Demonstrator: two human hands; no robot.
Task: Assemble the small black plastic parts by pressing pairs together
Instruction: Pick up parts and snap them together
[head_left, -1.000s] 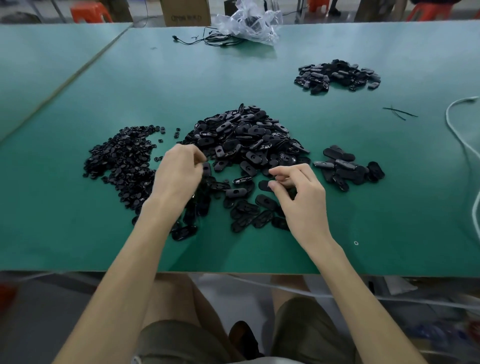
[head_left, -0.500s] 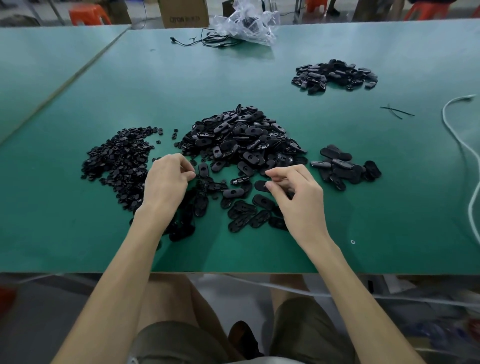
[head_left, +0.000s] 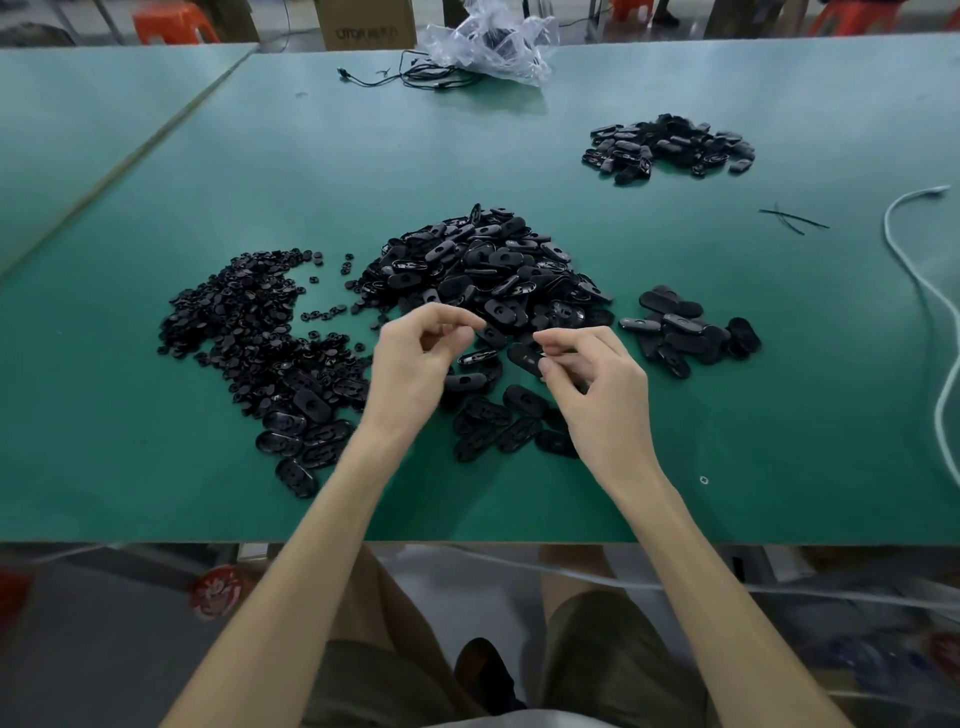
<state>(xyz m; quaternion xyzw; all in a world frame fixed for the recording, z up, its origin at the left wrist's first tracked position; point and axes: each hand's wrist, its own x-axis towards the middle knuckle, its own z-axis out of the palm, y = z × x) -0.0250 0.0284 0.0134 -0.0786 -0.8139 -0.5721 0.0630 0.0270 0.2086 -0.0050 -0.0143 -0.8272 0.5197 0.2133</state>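
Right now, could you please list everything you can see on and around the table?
Table: one, green, fills the view.
Oval parts pile: one, black, centre.
Small round parts pile: one, black, left.
Small oval group: one, black, right of centre.
Far pile: one, black, far right.
Plastic bag: one, clear, far edge.
Black cable: one, beside the bag.
White cable: one, right edge.
Cardboard box: one, brown, behind the table.
Left hand: fingertips pinched, contents unclear.
Right hand: pinching an oval part.

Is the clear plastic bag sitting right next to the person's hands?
No, the plastic bag lies at the table's far edge, well beyond the big central pile of black parts and both hands.
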